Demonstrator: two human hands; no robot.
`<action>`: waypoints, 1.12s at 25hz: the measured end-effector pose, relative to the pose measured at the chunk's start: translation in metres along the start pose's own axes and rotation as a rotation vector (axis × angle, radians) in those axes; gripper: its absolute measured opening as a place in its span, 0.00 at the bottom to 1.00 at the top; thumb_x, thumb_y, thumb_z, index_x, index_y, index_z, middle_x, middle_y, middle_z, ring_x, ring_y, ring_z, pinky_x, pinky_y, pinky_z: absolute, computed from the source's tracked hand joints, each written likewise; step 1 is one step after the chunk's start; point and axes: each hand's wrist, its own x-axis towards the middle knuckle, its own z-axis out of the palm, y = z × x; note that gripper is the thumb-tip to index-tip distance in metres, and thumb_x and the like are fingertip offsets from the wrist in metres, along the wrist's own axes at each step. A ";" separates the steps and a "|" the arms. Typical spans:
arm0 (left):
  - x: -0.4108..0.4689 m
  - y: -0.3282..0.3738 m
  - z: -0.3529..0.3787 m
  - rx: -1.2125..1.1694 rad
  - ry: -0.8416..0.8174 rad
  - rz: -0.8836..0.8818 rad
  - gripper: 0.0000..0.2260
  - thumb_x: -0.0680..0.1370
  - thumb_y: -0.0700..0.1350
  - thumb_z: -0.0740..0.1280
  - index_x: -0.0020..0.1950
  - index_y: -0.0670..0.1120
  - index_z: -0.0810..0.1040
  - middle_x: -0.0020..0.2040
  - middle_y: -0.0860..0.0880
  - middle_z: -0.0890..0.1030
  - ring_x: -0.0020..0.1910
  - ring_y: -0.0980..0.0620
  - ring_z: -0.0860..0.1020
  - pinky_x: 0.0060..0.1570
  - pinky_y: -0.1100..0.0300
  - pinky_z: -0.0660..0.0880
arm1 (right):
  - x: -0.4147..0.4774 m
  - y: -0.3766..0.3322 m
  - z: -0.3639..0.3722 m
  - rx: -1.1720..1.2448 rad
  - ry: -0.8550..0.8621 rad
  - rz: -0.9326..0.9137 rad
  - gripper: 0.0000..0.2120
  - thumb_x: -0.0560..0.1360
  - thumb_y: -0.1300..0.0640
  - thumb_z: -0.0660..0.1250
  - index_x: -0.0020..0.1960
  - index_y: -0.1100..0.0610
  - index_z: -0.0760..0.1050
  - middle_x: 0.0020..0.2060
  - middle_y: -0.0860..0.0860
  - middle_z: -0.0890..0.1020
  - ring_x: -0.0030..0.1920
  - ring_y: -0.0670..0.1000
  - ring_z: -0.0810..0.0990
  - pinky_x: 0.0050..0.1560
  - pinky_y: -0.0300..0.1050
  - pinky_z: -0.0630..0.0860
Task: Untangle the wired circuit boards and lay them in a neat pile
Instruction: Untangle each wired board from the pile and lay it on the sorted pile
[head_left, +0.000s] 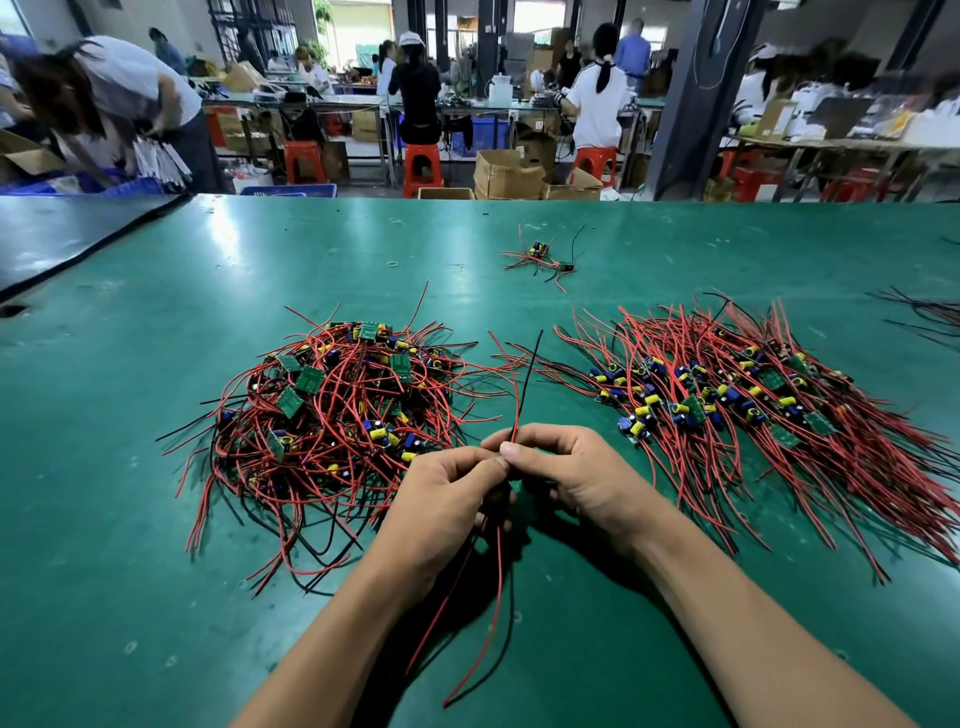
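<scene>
Roughly halfway: neat pile (753, 405) at right, tangled heap (332, 410) at left unsorted. Loose wires (524, 384) pinched between left hand (441, 499) and right hand (561, 467), above table (156, 571).

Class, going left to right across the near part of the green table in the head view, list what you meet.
Tangled heap of wired boards → left hand → right hand → neat pile of wired boards. Both hands pinch one bunch of wires.

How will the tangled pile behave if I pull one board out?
Neighbours would probably drag along: the tangled pile is looped through itself. The wires pinched by the left hand and right hand droop, so likely floppy. Boards look small, probably light.
</scene>
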 end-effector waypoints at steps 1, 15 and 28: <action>-0.001 -0.001 0.000 0.027 0.007 0.008 0.11 0.79 0.39 0.66 0.39 0.42 0.84 0.32 0.44 0.78 0.28 0.49 0.75 0.29 0.60 0.73 | -0.001 -0.001 0.000 -0.041 0.007 -0.001 0.08 0.76 0.55 0.71 0.52 0.58 0.84 0.41 0.59 0.80 0.38 0.56 0.73 0.41 0.47 0.70; 0.000 0.001 0.001 0.169 -0.037 -0.020 0.10 0.76 0.44 0.69 0.38 0.42 0.84 0.30 0.48 0.77 0.33 0.47 0.69 0.33 0.58 0.64 | 0.016 -0.004 -0.009 0.114 0.418 -0.142 0.07 0.80 0.62 0.65 0.48 0.59 0.82 0.23 0.43 0.72 0.22 0.42 0.63 0.22 0.34 0.59; 0.001 0.004 0.000 0.167 -0.117 -0.042 0.10 0.77 0.41 0.68 0.37 0.43 0.84 0.30 0.47 0.79 0.29 0.49 0.72 0.31 0.60 0.67 | 0.010 -0.026 -0.022 0.786 0.253 0.002 0.12 0.74 0.54 0.66 0.37 0.60 0.82 0.32 0.48 0.70 0.20 0.42 0.60 0.21 0.33 0.58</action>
